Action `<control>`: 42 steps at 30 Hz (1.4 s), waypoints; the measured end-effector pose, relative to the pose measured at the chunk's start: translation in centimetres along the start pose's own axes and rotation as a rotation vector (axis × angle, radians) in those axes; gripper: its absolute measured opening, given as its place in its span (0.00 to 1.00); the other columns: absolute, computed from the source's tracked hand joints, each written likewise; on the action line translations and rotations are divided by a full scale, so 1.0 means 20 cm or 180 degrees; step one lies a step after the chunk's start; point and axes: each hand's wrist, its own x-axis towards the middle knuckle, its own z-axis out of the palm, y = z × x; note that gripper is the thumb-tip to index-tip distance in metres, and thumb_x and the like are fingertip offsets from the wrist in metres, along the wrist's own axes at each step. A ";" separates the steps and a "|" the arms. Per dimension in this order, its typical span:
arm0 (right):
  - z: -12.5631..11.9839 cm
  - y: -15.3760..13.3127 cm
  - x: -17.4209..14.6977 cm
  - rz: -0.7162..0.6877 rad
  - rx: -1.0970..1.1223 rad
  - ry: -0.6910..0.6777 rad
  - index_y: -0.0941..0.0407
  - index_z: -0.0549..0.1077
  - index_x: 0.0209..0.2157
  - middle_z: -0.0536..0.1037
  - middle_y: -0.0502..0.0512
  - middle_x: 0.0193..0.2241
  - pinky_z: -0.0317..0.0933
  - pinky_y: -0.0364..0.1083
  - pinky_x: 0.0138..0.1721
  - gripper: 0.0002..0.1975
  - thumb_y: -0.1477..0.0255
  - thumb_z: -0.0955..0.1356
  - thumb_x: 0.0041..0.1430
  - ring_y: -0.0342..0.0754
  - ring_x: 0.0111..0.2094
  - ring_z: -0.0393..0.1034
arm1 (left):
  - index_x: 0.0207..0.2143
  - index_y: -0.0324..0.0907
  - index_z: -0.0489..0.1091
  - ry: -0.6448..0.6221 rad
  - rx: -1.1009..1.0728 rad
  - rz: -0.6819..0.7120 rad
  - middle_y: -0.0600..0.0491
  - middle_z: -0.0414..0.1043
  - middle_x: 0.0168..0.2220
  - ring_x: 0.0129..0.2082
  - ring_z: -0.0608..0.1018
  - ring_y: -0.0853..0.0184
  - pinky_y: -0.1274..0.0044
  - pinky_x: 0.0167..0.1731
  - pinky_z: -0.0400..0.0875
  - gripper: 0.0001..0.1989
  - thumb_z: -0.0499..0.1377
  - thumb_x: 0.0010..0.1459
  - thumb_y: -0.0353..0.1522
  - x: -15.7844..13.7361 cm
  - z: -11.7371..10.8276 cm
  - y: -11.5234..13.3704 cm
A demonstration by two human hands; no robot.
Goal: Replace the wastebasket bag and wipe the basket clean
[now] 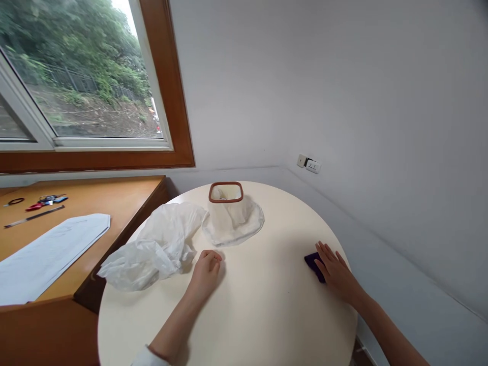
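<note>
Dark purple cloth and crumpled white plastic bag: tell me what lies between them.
The left hand and a stretch of tabletop, in the head view.

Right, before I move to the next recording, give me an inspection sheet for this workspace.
Surface: round cream table, pale top.
Job's things: dark purple cloth, folded or bunched, partly under the right hand.
Clutter: white plastic bag, crumpled at the table's left; brown-rimmed container towards the back; on the wooden desk, papers and small items.
Grippers: bare hands; right spread over the cloth; left hand loosely curled near the bag, nothing visible in it.
Cables: nothing seen.
Surroundings: pale walls, wall socket, window with greenery outside.
</note>
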 end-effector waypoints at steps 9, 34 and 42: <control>0.07 -0.03 -0.09 0.0272 0.0060 -0.0172 0.60 0.48 0.62 0.48 0.53 0.62 0.39 0.54 0.61 0.30 0.61 0.47 0.62 0.48 0.63 0.38 | 0.28 0.40 0.66 -0.0038 0.0018 -0.0016 0.50 0.65 0.35 0.38 0.71 0.63 0.71 0.41 0.65 0.09 0.48 0.45 0.27 -0.01 0.00 0.00; 0.05 -0.88 0.04 -0.1680 0.0389 -0.0215 0.58 0.46 0.62 0.48 0.56 0.62 0.36 0.59 0.60 0.27 0.62 0.48 0.64 0.53 0.63 0.39 | 0.30 0.40 0.72 0.0109 -0.0357 -0.0042 0.47 0.66 0.36 0.38 0.72 0.62 0.69 0.42 0.65 0.13 0.50 0.55 0.36 -0.04 -0.03 0.03; 0.06 -1.15 0.12 -0.1896 0.0529 -0.0286 0.61 0.49 0.61 0.47 0.61 0.62 0.35 0.60 0.60 0.29 0.61 0.48 0.64 0.55 0.63 0.37 | 0.31 0.40 0.72 0.0351 -0.0396 0.0065 0.49 0.68 0.34 0.38 0.72 0.64 0.71 0.43 0.64 0.17 0.47 0.59 0.38 -0.05 -0.07 0.10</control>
